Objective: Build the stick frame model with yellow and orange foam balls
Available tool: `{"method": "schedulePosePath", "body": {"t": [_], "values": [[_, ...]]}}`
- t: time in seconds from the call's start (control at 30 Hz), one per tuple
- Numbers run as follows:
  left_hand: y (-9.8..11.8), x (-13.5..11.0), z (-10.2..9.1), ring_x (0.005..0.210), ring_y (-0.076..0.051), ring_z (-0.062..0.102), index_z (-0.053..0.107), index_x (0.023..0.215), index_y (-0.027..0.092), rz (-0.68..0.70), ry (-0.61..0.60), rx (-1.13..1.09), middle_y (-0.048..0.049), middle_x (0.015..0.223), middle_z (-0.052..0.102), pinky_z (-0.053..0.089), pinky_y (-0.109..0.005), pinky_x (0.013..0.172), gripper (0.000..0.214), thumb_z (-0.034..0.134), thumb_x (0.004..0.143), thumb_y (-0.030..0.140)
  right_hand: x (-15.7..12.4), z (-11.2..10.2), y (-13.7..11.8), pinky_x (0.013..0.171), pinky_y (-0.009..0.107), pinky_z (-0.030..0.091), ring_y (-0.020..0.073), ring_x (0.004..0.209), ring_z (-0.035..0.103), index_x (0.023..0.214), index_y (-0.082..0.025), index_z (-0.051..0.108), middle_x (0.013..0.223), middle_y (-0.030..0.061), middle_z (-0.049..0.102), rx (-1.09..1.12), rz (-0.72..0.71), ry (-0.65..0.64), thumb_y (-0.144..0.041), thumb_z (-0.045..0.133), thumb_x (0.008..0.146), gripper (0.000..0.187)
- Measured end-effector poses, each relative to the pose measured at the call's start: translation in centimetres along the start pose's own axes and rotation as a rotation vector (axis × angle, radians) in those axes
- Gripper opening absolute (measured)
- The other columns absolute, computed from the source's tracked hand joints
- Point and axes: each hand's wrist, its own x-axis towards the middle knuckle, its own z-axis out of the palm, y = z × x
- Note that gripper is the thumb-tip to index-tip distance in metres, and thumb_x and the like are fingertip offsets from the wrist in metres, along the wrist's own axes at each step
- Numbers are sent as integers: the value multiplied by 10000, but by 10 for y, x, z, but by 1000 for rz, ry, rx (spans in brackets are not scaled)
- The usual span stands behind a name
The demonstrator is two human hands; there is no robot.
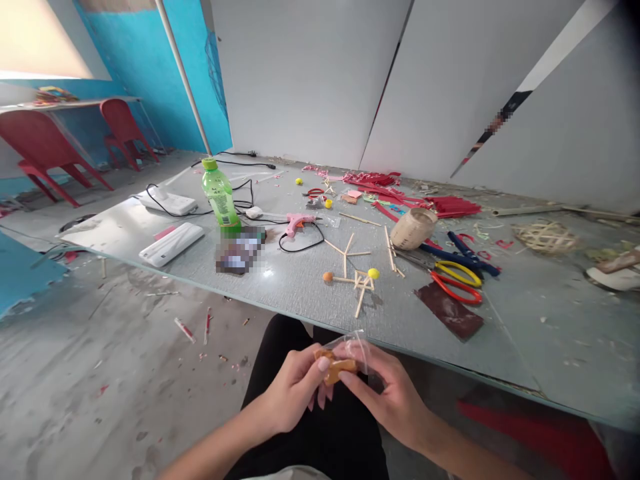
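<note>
And there's light [37, 40] glowing far left, red chairs [37, 140] near turquoise wall [135, 57], grey panels [300, 80] ahead, littered floor [130, 380] below!

You wear black trousers [320, 447] and, nearest, a pale top [290, 474]; your left hand [294, 390] and right hand [391, 392] are bare.

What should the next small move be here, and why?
Probably pinch a small piece off the orange-brown clay-like lump: the left fingers and right fingers hold it with a clear plastic bag against it, and the stick frame carries an orange ball and a yellow ball while other stick ends are bare.
</note>
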Motion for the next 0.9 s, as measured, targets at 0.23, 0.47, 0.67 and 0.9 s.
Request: {"method": "schedulePosePath", "body": {"t": [0.23,0.47,0.67,0.9], "values": [[-2,4,9,453,-79,531,604,843,126,-5,139,27,-11,607,611,362,-181,448,525,417,1074,558,-8,0,9,608,260,595,144,622,697,1210,-259,764,853,29,797,19,28,50,-233,633,998,250],[5,3,0,436,-75,451,544,751,155,11,131,25,35,510,487,362,-198,471,540,433,1060,583,-12,-6,3,388,214,416,97,377,520,884,-194,807,538,-1,678,241,254,100,-371,720,946,206],[5,0,1,471,-74,446,576,744,145,28,142,76,24,534,492,348,-200,491,541,441,1066,559,-10,-12,2,423,213,407,94,405,512,692,-197,683,503,-11,635,187,254,68,-420,782,878,306],[4,0,-1,460,-78,459,622,840,139,2,68,23,17,569,530,356,-206,483,520,425,1069,562,-7,-20,-2,511,211,467,103,511,581,828,-208,691,599,-15,666,150,242,-192,-365,697,960,205]]}}
